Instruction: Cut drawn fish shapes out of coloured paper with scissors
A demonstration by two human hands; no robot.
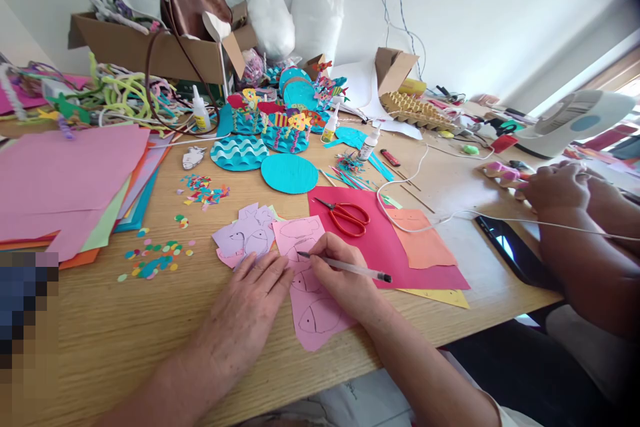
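Observation:
My right hand (341, 275) pinches a pen (357, 268), its tip on a pink sheet (320, 310) where several fish outlines are drawn. My left hand (257, 293) lies flat with fingers stretched, its fingertips at the left edge of that sheet and by some lilac paper pieces (247, 230) that also bear fish drawings. Just beyond my right hand, red-handled scissors (349, 217) rest on a magenta sheet (390, 247). An orange paper piece (425, 240) lies on the magenta sheet's right side.
Coloured paper (65, 180) is stacked at left, near scattered confetti dots (160, 259). Blue paper sea models (285, 137) and glue bottles (200, 112) stand further back. At right, a white cable (440, 221) crosses near a phone (510, 250) and another person's hands (560, 187).

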